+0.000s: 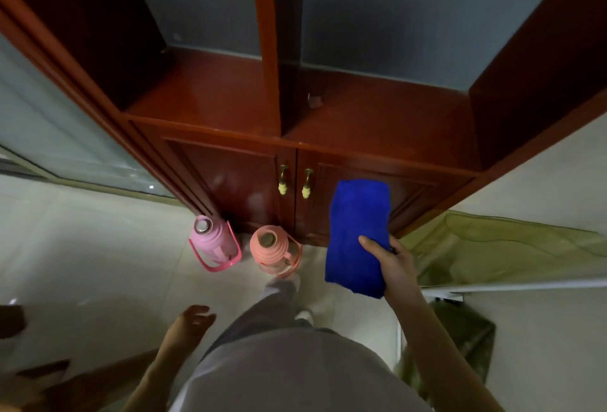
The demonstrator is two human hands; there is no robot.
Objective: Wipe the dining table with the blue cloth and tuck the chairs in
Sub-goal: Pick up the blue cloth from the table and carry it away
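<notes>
A folded blue cloth [356, 234] hangs in the air in front of a red-brown wooden cabinet [230, 109]. My right hand [392, 260] grips the cloth's lower right side, thumb on top and fingers underneath. At my side, my left hand [193, 323] hangs low with relaxed fingers and holds nothing. No dining table or complete chair is in view.
A pink thermos flask [213, 240] and an orange one [274, 247] stand on the pale tiled floor at the cabinet's foot. An olive-green cover [492, 247] lies on something at the right. Dark wooden shapes [39, 375] blur at the lower left.
</notes>
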